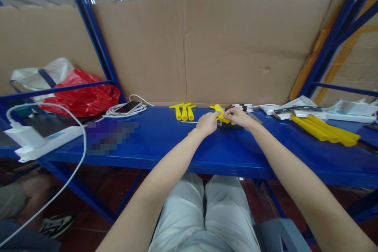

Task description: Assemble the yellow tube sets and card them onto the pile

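My left hand (208, 123) and my right hand (238, 116) meet over the table, fingers closed on a small yellow plastic part (220, 114) between them. Its exact shape is partly covered by my fingers. Beneath my right hand lies a dark flat object (232, 126), mostly hidden. To the left of my hands, three yellow T-shaped pieces (184, 112) stand in a row near the cardboard. A thin pale rod (188, 122) lies in front of them. Just beyond my right hand is a stack of black-and-white slim items (242, 107), too small to make out.
Several long yellow tubes (325, 130) lie at right beside plastic-wrapped packets (298, 110). At left are a white power strip (50, 143), a phone (130, 107), a coiled white cable (125, 111) and a red bag (85, 92). A cardboard wall (236, 47) backs the blue table (165, 145).
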{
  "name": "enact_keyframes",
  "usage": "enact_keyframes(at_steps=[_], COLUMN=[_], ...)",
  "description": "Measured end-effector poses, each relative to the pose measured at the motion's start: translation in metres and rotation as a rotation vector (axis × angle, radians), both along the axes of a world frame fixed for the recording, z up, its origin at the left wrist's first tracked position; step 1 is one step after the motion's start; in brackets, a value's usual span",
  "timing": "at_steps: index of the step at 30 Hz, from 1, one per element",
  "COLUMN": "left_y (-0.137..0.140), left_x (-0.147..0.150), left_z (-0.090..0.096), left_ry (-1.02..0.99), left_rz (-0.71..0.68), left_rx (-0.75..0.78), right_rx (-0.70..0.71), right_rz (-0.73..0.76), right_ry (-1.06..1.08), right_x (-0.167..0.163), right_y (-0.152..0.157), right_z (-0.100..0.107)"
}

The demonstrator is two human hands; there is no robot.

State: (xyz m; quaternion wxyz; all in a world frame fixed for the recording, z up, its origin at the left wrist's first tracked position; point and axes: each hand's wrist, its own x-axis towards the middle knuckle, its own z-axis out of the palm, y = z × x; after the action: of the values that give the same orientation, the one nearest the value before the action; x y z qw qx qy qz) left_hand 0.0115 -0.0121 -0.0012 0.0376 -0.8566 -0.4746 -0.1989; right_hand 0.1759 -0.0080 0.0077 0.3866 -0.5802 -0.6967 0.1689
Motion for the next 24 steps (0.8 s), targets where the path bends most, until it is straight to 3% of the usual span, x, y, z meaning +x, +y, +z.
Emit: enact_keyframes(at_steps=[7,15,24], left_y=[-0.001,-0.003,-0.001], left_x=[-0.001,0.0,0.0], left_z=[0.001,0.004,0.004], left_ry=[-0.01,-0.038,-0.035], left_rz=[-0.001,0.029,0.056], left_rx=[0.014,-0.028,-0.004], right_rx=[-0.025,0.029,-0.206], right_rz=[0.016,0.019,0.054], right_ry=[0.042,0.293,0.425], right_x=[0.001,0.0,-0.008], right_y=[-0.001,0.008,-0.009], right_z=[-0.001,-0.005,0.005])
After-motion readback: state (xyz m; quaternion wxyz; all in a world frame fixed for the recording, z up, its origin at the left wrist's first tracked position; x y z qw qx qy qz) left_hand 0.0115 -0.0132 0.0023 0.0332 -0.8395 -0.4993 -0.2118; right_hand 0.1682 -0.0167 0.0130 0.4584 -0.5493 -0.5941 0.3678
